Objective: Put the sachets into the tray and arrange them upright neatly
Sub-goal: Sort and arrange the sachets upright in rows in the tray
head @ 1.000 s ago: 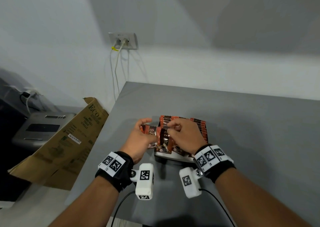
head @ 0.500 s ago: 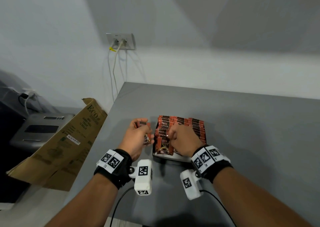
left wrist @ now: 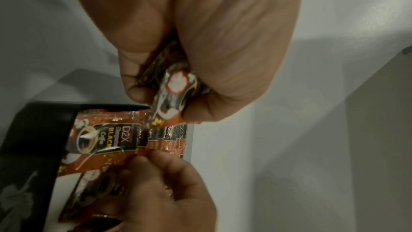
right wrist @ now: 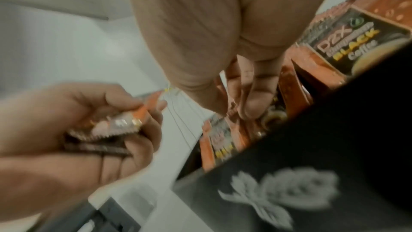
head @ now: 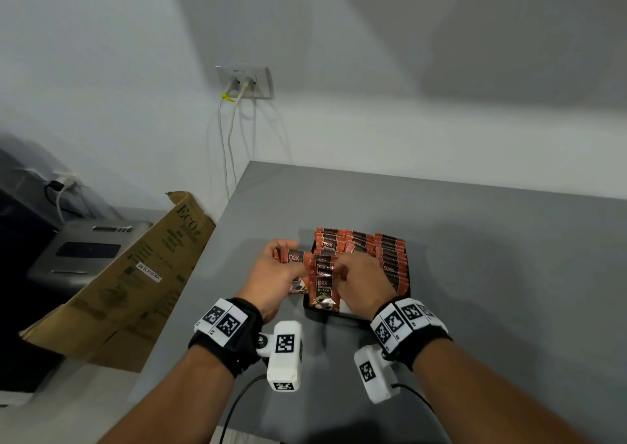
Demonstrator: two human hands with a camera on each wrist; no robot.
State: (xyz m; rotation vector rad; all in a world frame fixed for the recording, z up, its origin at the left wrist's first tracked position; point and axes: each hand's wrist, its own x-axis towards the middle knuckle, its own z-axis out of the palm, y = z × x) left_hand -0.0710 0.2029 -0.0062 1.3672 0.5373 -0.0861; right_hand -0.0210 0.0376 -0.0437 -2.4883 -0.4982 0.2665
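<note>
A black tray (head: 339, 312) with a white flower print sits on the grey table, filled with rows of orange D2X coffee sachets (head: 390, 257) standing upright. My left hand (head: 276, 269) hovers just left of the tray and grips a small stack of sachets (left wrist: 176, 85). My right hand (head: 341, 270) is over the tray's front left row, its fingertips (right wrist: 252, 101) pinching the top edge of the front sachet (left wrist: 107, 142). That sachet leans toward me against the tray's front wall (right wrist: 289, 191). My right hand hides the sachets beneath it.
The grey table (head: 475, 274) ends close on the left, near the tray. Past that edge a flattened cardboard box (head: 129, 284) leans and a grey machine (head: 84, 250) stands. Cables (head: 227, 145) hang from a wall socket behind.
My left hand pulled away to the left with its stack, then came back beside the tray. My right hand has stayed at the front left row, working on the sachet tops.
</note>
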